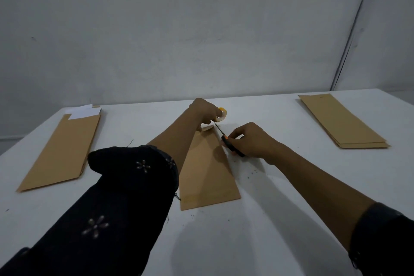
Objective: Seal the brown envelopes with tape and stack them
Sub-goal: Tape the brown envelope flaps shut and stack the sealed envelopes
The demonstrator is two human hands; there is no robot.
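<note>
Left hand [202,110] grips tape roll [222,114] above centre envelope [206,170], keeping the strip taut over the flap; right hand [248,141] grips scissors [226,139], blades at the strip to cut. Sealed stack [342,121] upper right; unsealed pile [60,150] left.

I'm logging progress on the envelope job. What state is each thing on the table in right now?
left hand: grips the tape roll
tape roll: lifted, strip drawn towards the flap
right hand: grips the scissors
scissors: blades at the tape strip
middle envelope: flat, flap end under the hands
left pile: white paper sticking out, unsealed
right pile: stacked flat
</note>
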